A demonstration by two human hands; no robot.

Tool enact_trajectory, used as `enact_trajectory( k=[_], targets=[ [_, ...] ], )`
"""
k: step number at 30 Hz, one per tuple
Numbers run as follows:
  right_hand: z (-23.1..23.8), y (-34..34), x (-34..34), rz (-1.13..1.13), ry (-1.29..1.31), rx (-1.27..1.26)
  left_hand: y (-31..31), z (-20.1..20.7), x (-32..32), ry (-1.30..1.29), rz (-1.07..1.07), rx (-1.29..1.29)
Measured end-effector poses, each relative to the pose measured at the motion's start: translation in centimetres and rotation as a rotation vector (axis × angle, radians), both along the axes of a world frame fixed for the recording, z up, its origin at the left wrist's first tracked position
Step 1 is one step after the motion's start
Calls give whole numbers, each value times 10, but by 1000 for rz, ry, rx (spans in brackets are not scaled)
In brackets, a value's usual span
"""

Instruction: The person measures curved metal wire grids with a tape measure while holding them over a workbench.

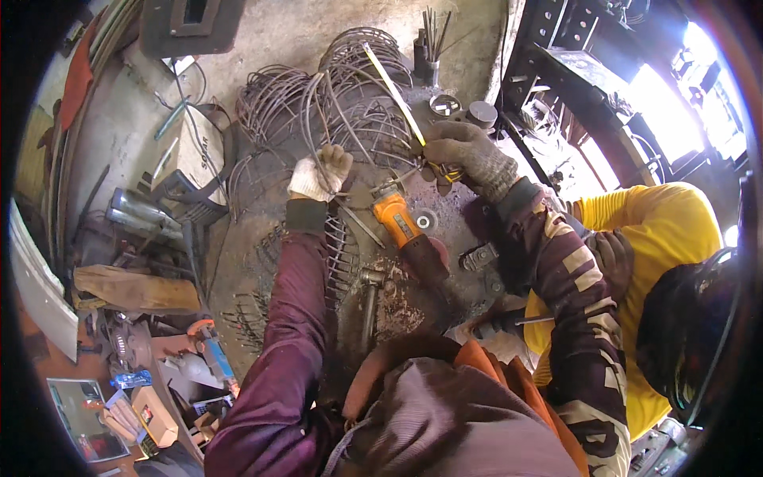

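The left hand (319, 173), in a white glove, is closed in a fist round one bent wire rod (330, 119) just up and left of the orange angle grinder (397, 219). It seems to pin the rod down on the worktop (457, 211) so it lies steady for measuring. The right hand (469, 155), in a grey knit glove on a camouflage sleeve, sits just up and right of the grinder. It is clamped on the yellow case of a tape measure (445, 171). The tape's blade (389, 83) runs up and to the left from there, laid across the wire frames (350, 103), likely to read a length along them.

The grinder lies on its side between the two hands, disc end toward the wire. That puts it within reach of either hand.

By count:
- One tape measure and one grinder on the worktop.
- A second power tool with an orange and blue body (208, 338) lies well down and left of the grinder, among clutter.
- Two round lidded tins (462, 110) stand beyond the right hand.
- One holder of thin rods (429, 48) stands farther back.
- One metal-handled hammer (369, 298) lies just below the grinder.
- The wire frames overlap too much for a firm count; at least four curved bundles show.

A co-worker in a yellow shirt (644, 230) crouches to the right of the grinder, with one gloved hand (612, 254) against the camouflage sleeve.
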State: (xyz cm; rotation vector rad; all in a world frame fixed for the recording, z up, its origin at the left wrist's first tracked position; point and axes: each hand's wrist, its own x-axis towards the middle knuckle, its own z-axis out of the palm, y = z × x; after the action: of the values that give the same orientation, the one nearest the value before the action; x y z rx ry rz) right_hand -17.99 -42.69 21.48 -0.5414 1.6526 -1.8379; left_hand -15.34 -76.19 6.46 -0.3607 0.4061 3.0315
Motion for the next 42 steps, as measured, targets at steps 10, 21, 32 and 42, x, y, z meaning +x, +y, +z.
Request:
enact_trajectory(
  k=[10,21,32,42],
  targets=[
    [-17,4,-14,-26,137,165,26,25,14,-99,216,24],
    [-16,-1,-13,-71,162,342,93,84,53,328,55,-214],
    [-11,10,-25,-206,137,301,52,65,70,438,78,118],
    [-15,14,-25,-193,177,364,8,25,68,478,83,166]
  ],
)
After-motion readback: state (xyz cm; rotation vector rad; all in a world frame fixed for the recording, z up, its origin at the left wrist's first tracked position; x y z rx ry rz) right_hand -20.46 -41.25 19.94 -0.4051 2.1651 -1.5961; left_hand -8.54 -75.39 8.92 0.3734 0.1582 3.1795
